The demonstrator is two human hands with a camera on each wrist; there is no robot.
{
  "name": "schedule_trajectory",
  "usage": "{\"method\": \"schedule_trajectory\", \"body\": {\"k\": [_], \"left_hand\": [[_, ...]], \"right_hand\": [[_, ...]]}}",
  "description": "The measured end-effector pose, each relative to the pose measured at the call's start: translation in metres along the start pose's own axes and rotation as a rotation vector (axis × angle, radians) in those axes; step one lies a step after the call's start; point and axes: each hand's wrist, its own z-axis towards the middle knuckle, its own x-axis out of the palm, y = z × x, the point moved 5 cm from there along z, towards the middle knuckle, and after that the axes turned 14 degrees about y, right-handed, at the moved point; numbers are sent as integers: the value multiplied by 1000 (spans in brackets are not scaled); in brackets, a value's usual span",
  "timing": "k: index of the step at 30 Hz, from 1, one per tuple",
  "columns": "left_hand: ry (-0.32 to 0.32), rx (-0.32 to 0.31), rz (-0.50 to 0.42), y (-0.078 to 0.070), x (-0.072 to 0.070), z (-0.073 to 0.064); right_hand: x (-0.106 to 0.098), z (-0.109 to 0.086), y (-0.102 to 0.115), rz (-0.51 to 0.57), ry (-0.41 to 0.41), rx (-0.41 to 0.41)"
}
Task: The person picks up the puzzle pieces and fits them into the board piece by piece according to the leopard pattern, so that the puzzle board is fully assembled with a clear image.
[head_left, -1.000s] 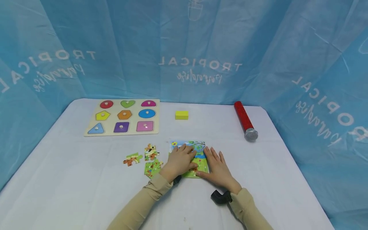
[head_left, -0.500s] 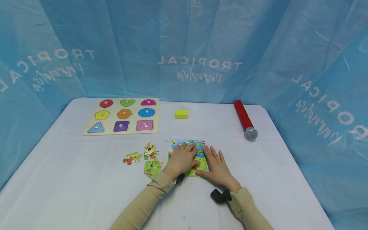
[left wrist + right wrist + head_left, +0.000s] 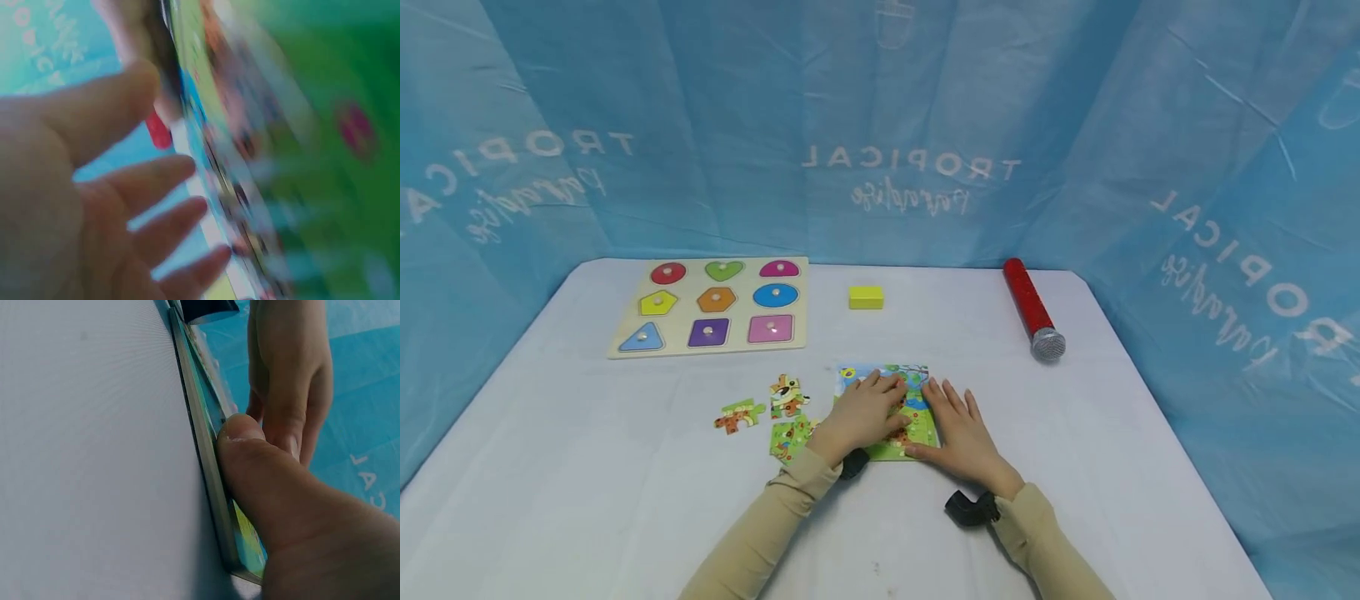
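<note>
The puzzle (image 3: 919, 432) lies flat on the tabletop (image 3: 625, 483) beneath the left hand (image 3: 861, 418), its fingers loosely spread, while the right hand (image 3: 961, 439) (fingers straight, thumb apart) rests along the puzzle's right edge, loose pieces (image 3: 786, 406) lying nearer the left.

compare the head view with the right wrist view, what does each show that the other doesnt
Only the head view shows the shape board, yellow block, red microphone and three loose puzzle pieces. Only the right wrist view shows the side edge of the puzzle board in close profile. Both show the left hand and right hand, that board, the white tabletop and the blue backdrop with pale lettering.
</note>
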Motion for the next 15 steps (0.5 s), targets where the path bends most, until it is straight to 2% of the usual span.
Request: {"method": "schedule_trajectory", "body": {"k": [3,5,10,12,15], "left_hand": [[-23,37,-66,16,-7,-11],[-61,29,-88,32,-15,-21],[-143,-77,-80,79,-27,-50],[-159,-117,-86,98,-26,-60],[-156,-129,-157,121,-21,-71]], "right_hand": [[1,0,-1,-9,13,11],[2,1,-2,-6,19,14],[3,1,-2,4,33,29],[4,1,-3,2,44,42],[4,1,-3,1,53,51]]}}
